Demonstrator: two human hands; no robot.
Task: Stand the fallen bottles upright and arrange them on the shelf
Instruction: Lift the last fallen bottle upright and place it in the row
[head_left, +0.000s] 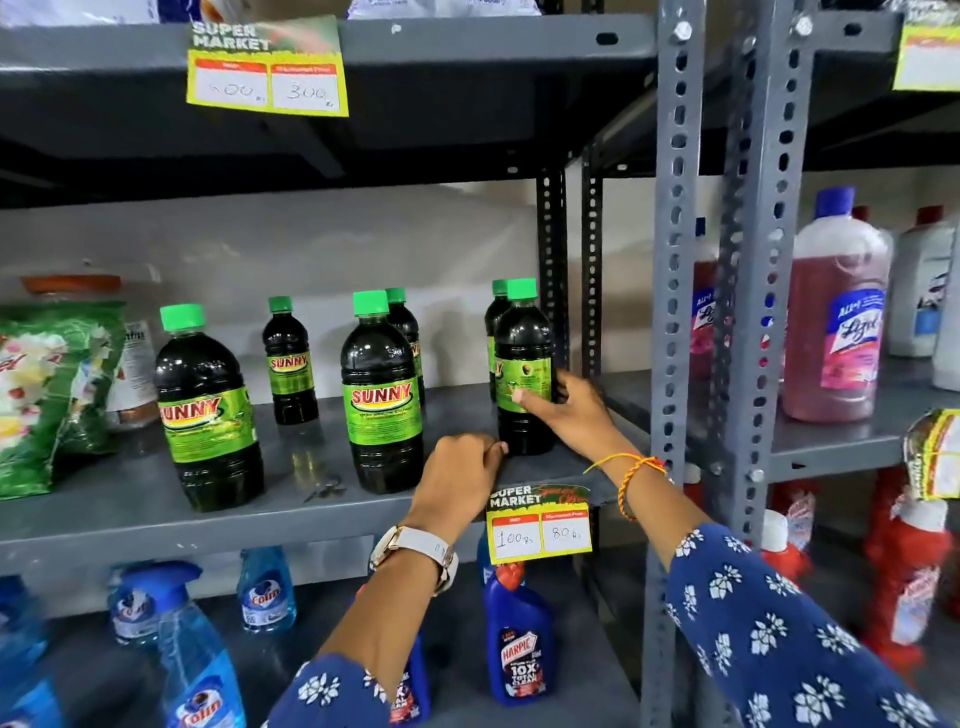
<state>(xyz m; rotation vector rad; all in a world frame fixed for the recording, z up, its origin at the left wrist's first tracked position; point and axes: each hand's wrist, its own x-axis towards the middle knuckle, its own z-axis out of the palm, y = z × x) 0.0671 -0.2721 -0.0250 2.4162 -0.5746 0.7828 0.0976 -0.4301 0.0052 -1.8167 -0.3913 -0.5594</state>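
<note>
Standing upright at centre right of the frame, the rightmost dark bottle (523, 374) is pinched by the right hand (574, 410) while the left hand (460, 478), loosely curled and holding nothing, rests on the shelf (156, 514), so the arranging step seems in hand, and lining it up with its row is likely needed next.

Right hand (569, 410): gripping rightmost front bottle (523, 374), upright
Left hand (460, 475): curled, beside that bottle's base
Shelf (130, 514): six green-capped bottles standing

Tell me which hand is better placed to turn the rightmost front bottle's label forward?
Right. The right hand already wraps that bottle at its label, which faces sideways. The left hand is curled near the bottle's base, gripping nothing visible.
</note>
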